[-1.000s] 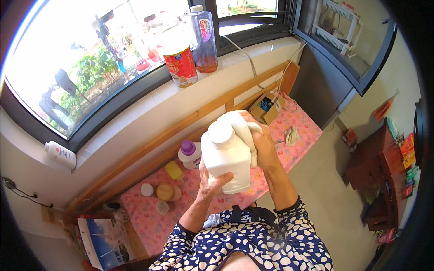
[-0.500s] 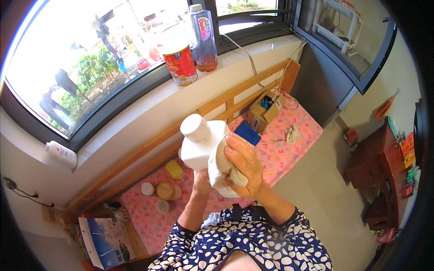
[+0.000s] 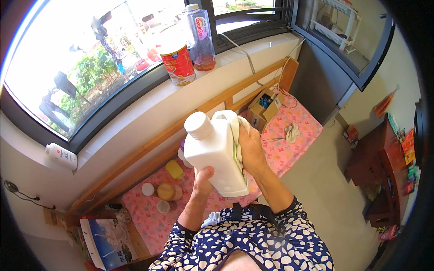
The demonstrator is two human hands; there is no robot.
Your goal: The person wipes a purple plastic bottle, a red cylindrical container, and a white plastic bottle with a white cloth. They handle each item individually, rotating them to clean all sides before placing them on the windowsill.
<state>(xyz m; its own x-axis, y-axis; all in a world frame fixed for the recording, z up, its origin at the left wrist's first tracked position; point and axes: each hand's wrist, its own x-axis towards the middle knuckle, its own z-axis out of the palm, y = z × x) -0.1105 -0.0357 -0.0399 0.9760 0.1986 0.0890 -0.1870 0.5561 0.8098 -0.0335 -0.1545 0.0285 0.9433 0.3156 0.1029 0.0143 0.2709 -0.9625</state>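
Note:
A large white plastic bottle (image 3: 214, 158) with a white screw cap (image 3: 198, 125) is held up in front of me, tilted, its cap toward the window. My left hand (image 3: 203, 181) grips its lower left side, thumb on the near face and the other fingers hidden behind it. Against the right side, where a strip of green label shows, my right hand (image 3: 253, 151) presses a whitish cloth (image 3: 233, 122). The fingers of that hand are curled over the cloth, partly out of sight.
Below is a wooden bench with a pink patterned cover (image 3: 289, 144). On it are a yellow sponge-like block (image 3: 173, 169), several jars, a cardboard box (image 3: 264, 108) and a crumpled rag (image 3: 292, 133). A red can (image 3: 179, 67) and a clear bottle (image 3: 201, 40) stand on the windowsill.
The bottle has turned, showing more of its plain near face. My right hand and the cloth have moved from the front up and round to its right side.

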